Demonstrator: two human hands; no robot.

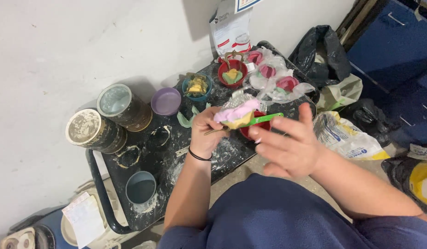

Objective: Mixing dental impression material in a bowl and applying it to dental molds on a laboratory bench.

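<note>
Gripping a soft pink-and-yellow lump [236,115] plus green stick [264,119] in left hand [205,131], fingers curled tight | right hand [289,145] empty, fingers spread | gritty black table [144,184]

Head camera looks steeply down; close over black table [144,184]; single view

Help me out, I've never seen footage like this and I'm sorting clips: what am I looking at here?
This single view comes from a camera worn on a person's head, looking down at their own bare hands. The left hand grips a soft pink and yellow lump with a green stick-like tool. The right hand hovers open beside it. Below lies a black, powder-smeared table with a purple round lid, a red bowl, a blue bowl and two dusty cylindrical tins.
</note>
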